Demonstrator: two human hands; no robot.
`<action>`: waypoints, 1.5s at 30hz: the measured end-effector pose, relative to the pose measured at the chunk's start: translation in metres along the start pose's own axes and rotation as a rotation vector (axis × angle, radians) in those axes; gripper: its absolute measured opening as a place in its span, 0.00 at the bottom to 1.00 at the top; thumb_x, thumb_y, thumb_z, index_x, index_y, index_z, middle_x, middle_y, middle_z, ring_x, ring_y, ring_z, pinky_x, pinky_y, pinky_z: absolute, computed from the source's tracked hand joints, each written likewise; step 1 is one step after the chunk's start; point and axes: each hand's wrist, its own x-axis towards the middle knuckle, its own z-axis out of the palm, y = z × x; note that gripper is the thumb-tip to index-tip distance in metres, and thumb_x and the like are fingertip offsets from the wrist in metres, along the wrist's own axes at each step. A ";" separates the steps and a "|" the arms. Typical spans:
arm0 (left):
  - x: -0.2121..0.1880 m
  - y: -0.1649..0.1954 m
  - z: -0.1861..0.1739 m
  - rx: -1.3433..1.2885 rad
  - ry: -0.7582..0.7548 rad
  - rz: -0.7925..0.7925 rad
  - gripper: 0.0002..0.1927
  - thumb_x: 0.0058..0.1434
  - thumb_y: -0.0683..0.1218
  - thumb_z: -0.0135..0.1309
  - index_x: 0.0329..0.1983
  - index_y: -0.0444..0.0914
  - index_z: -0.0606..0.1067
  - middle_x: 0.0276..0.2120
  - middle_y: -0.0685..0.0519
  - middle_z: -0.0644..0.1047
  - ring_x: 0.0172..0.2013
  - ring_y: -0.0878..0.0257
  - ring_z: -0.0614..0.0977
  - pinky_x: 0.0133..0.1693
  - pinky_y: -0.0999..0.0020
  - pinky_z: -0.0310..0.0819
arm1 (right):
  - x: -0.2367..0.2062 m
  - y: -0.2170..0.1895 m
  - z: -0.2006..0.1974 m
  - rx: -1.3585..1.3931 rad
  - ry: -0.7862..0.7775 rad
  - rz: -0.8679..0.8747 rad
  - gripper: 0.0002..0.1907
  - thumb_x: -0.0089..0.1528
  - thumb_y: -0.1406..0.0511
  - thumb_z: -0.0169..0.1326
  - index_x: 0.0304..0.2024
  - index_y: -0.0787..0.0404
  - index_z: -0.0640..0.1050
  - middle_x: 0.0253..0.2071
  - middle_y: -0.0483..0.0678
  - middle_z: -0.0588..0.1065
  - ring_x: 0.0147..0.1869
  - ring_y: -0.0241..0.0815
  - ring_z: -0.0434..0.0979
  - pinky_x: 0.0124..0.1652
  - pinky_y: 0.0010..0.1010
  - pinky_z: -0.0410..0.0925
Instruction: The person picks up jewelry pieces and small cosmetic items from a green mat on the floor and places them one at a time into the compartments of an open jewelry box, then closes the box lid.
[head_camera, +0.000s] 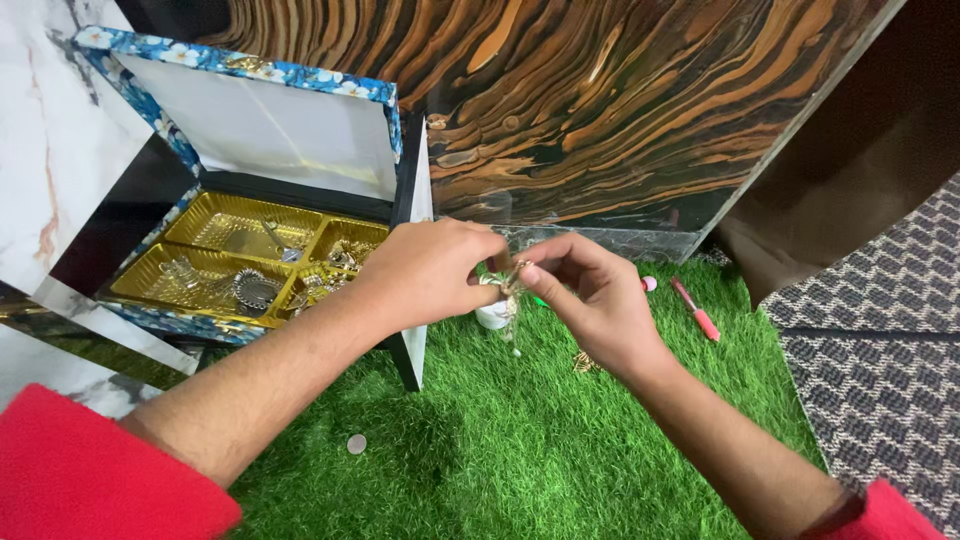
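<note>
My left hand (432, 272) and my right hand (590, 290) meet above the green grass mat (520, 440), both pinching a small gold dangling jewellery piece (514, 290) between the fingertips. A little pearl-like bead hangs from it. To the left stands an open blue floral box (160, 130) with a gold compartment tray (215, 250) holding several silver and gold ornaments (255, 288). Both sleeves are red.
A small white pot (493, 316) sits on the grass behind my hands. A pink pen-like stick (697, 311), a pink ball (649, 284), a gold trinket (584, 363) and a coin (356, 444) lie on the mat. A brown marbled panel (600, 90) stands behind; a grey patterned rug (880, 340) lies right.
</note>
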 end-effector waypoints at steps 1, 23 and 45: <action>0.000 0.000 0.001 -0.003 0.008 0.009 0.15 0.52 0.55 0.61 0.36 0.41 0.79 0.36 0.51 0.82 0.41 0.49 0.83 0.39 0.50 0.77 | -0.001 -0.003 0.001 -0.060 -0.015 -0.034 0.09 0.66 0.69 0.58 0.48 0.66 0.78 0.47 0.46 0.80 0.53 0.33 0.80 0.56 0.29 0.73; 0.001 0.001 0.001 -0.036 0.014 -0.035 0.20 0.46 0.52 0.65 0.44 0.48 0.82 0.38 0.49 0.83 0.42 0.47 0.83 0.42 0.49 0.77 | -0.004 -0.042 0.011 -0.404 -0.234 -0.236 0.34 0.53 0.61 0.72 0.59 0.60 0.75 0.57 0.46 0.76 0.59 0.39 0.77 0.58 0.34 0.71; -0.002 0.002 -0.007 -0.170 -0.003 0.091 0.31 0.49 0.58 0.62 0.56 0.46 0.74 0.45 0.52 0.82 0.43 0.54 0.84 0.41 0.53 0.77 | -0.001 -0.006 -0.020 -0.003 0.156 0.054 0.11 0.66 0.68 0.60 0.49 0.66 0.78 0.45 0.46 0.79 0.48 0.33 0.78 0.49 0.27 0.71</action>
